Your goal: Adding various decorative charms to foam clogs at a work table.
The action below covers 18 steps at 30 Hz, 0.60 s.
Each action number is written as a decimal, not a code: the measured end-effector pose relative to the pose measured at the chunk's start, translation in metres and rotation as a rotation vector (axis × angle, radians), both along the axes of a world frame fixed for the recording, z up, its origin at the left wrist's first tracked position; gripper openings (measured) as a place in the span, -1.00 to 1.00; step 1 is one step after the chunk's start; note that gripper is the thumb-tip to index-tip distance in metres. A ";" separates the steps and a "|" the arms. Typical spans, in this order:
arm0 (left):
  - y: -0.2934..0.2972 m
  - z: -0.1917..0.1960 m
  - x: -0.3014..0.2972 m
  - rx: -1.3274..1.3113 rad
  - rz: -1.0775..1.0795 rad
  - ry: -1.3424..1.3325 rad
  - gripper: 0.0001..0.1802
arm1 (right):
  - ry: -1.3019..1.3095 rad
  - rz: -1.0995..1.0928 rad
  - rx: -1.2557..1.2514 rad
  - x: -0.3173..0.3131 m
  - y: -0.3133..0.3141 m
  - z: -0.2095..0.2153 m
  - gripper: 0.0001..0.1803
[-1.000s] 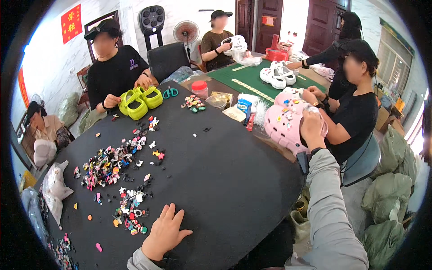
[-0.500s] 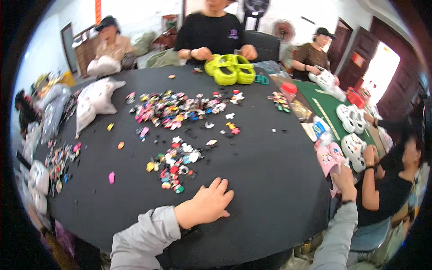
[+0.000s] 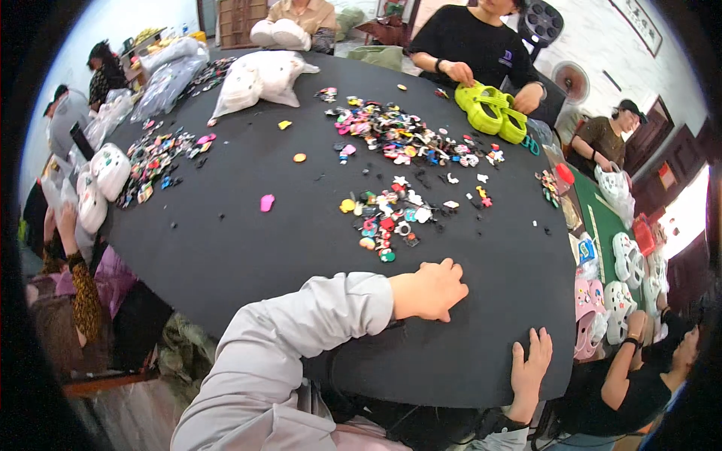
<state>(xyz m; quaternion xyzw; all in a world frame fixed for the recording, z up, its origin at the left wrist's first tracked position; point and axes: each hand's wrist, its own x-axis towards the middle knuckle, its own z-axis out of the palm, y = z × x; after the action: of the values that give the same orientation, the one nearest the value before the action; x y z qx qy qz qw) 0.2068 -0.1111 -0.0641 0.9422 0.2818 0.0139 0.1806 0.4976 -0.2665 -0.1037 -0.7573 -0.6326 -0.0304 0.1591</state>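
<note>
My left hand [image 3: 430,290] rests on the black round table [image 3: 301,263] with its fingers apart and nothing visible in them. Just beyond it lies a small heap of colourful shoe charms [image 3: 388,216]. At the table's right edge my right hand [image 3: 531,367] is empty, thumb and fingers stretched out. A pair of pink clogs [image 3: 587,325] decorated with charms is nearest to it, apart from the fingers. White clogs [image 3: 620,310] stand beside the pink pair.
A bigger charm pile [image 3: 406,134] lies farther back and another [image 3: 159,159] at left. Across the table a person in black holds lime-green clogs [image 3: 490,110]. A white plastic bag [image 3: 256,81] sits at the far left. Co-workers handle white clogs around me.
My right hand has let go of the pink clogs and come back to the table's edge, now open. The view has turned, shifting the table's contents. My left hand stays on the table.
</note>
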 end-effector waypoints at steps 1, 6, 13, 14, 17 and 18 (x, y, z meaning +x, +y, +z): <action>-0.003 -0.003 -0.002 0.030 -0.001 -0.002 -0.37 | 0.022 0.000 -0.005 0.003 -0.003 -0.001 -0.43; -0.007 0.019 -0.088 -0.050 0.086 -0.077 -0.42 | 0.027 0.132 0.043 0.014 0.008 -0.029 -0.48; -0.141 0.060 -0.328 0.461 0.989 -0.364 -0.59 | -0.136 0.044 0.024 0.043 0.015 -0.018 -0.48; -0.180 0.042 -0.359 0.478 1.131 -0.497 -0.67 | -0.084 0.126 0.053 0.061 0.022 -0.025 -0.47; -0.285 -0.040 -0.406 0.556 1.657 -0.444 -0.82 | -0.115 0.140 0.023 0.057 0.025 -0.026 -0.46; -0.323 -0.065 -0.411 0.457 1.743 -0.439 -0.83 | -0.097 0.153 0.011 0.059 0.031 -0.036 -0.45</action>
<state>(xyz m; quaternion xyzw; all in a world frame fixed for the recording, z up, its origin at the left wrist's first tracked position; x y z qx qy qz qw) -0.2042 -0.4337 -0.1290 0.3864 0.8406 0.3780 -0.0344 0.5562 -0.2357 -0.1392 -0.7037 -0.6952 -0.0583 0.1345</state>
